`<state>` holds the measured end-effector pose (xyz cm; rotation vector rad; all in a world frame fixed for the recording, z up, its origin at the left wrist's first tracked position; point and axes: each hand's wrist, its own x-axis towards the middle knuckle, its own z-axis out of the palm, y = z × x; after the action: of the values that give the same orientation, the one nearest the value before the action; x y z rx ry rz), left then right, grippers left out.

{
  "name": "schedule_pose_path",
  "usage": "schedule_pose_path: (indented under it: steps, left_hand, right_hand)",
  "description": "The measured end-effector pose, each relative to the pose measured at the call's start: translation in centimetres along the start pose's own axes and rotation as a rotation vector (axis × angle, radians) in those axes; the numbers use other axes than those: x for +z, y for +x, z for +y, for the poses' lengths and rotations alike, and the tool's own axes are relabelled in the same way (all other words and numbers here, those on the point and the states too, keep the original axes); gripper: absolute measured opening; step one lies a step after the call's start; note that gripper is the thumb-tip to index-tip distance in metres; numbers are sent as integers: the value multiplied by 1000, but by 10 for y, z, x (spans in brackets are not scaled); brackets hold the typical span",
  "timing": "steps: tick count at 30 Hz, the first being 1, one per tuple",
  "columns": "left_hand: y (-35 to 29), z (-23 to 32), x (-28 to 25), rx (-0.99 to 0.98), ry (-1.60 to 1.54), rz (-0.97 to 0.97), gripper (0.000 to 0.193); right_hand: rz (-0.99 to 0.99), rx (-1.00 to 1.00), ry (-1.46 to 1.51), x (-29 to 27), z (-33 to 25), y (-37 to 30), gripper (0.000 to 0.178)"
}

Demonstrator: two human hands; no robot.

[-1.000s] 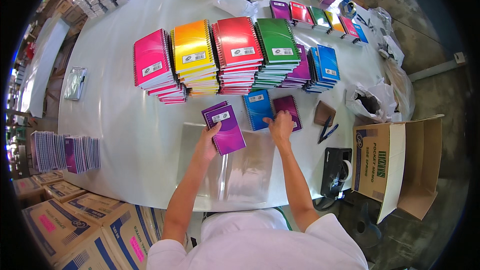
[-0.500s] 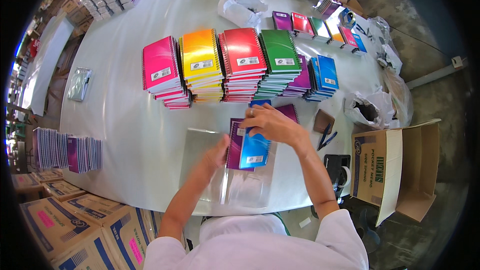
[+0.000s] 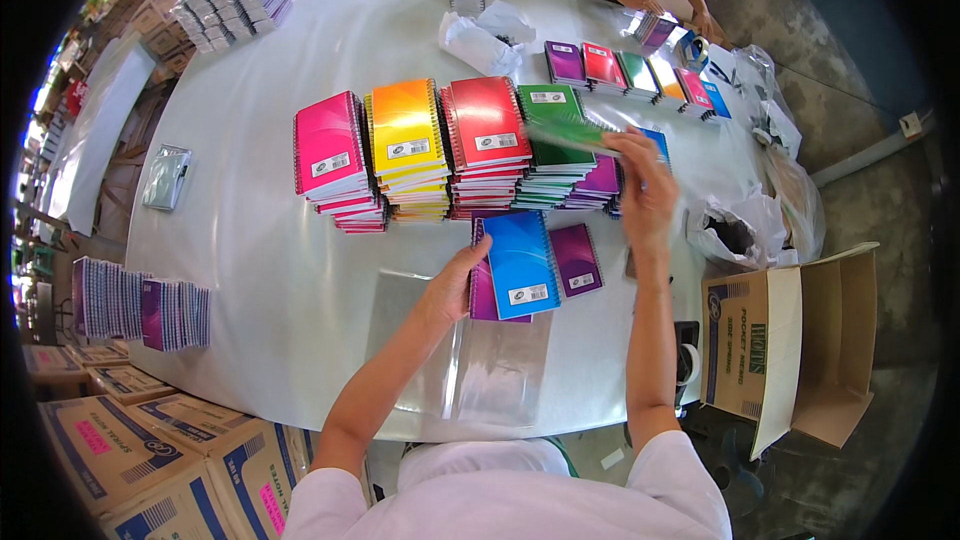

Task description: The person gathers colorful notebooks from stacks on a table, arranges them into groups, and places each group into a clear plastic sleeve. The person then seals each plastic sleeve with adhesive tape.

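Observation:
My left hand (image 3: pixel 457 283) grips a blue spiral notebook (image 3: pixel 522 262) laid over a purple spiral notebook (image 3: pixel 482 292), thumb on top. My right hand (image 3: pixel 648 180) pinches a green spiral notebook (image 3: pixel 570 135), tilted and blurred, above the green notebook stack (image 3: pixel 548 98). Left of that stack stand stacks of pink notebooks (image 3: pixel 328 140), yellow notebooks (image 3: pixel 403 120) and red notebooks (image 3: pixel 486 115). The purple notebook stack (image 3: pixel 600 180) is to its right, and the blue stack is mostly hidden behind my right hand. A single purple notebook (image 3: pixel 577 260) lies beside the blue one. Clear plastic sleeves (image 3: pixel 490 375) lie nearest me.
An opened cardboard box (image 3: pixel 750 340) and a black tape dispenser (image 3: pixel 688 355) are at the right. Crumpled plastic (image 3: pixel 740 225) lies near the right edge. Smaller notebook piles (image 3: pixel 603 65) line the far right, near another person's hand (image 3: pixel 640 3). Closed cartons (image 3: pixel 180 450) sit lower left.
My right hand has left the blue notebook, moved up and right, and taken hold of a green one. My left hand now grips the blue and purple notebooks, raised slightly.

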<state>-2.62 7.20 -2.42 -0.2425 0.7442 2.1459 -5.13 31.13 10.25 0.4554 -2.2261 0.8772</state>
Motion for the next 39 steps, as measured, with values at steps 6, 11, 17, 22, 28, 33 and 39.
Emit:
schedule_pose_path:
  steps: [6, 11, 17, 22, 28, 33, 39]
  left_hand:
    - [-7, -9, -13, -35, -49, -129, 86]
    - [-40, 8, -16, 114, -31, -1, 64]
    - [-41, 34, -13, 194, 56, 139, 61]
    - [-34, 36, -14, 172, -177, 33, 72]
    - [-47, 37, -11, 145, -77, 10, 61]
    - [-59, 42, -16, 183, -61, 72, 56]
    - [-78, 48, -38, 264, -62, 122, 77]
  right_hand:
    - [-616, -48, 802, 6, -34, 18, 24]
    - [-493, -3, 437, 69, -36, 5, 44]
    - [-280, -174, -222, 82, -11, 5, 49]
    - [-106, -214, -151, 55, -43, -11, 47]
    - [-573, -226, 97, 50, -112, -41, 30]
    - [-84, 91, -355, 125, -95, 32, 26]
    - [-338, 544, -113, 157, -67, 62, 36]
